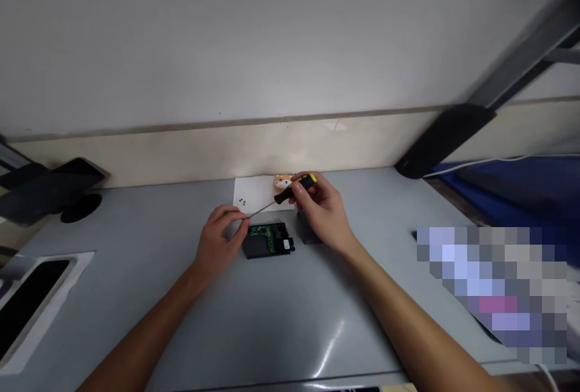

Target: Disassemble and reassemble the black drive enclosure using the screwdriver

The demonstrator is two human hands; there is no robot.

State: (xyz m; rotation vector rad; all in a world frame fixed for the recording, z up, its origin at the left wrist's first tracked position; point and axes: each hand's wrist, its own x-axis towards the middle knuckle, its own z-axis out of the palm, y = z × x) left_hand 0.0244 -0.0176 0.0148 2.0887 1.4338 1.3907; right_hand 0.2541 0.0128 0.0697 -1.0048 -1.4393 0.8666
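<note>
My right hand (324,211) grips a black and yellow screwdriver (296,189) by its handle. The thin shaft slants down to the left, ending at the fingertips of my left hand (222,238). Thumb and fingers of that hand are pinched together at the tip; whatever is between them is too small to make out. Just below the tip lies an open black device (270,246) with a green circuit board, partly covered by my left fingers. A dark flat piece (308,234) rests under my right hand, mostly hidden. Several tiny dark screws (243,201) lie on white paper (254,186) behind.
An orange and white dog-face object (283,182) sits on the paper. A phone-like black device (34,298) lies at left, near a dark stand (81,208). A black post base (430,144) stands at back right, with a blurred-out screen (489,289) in front.
</note>
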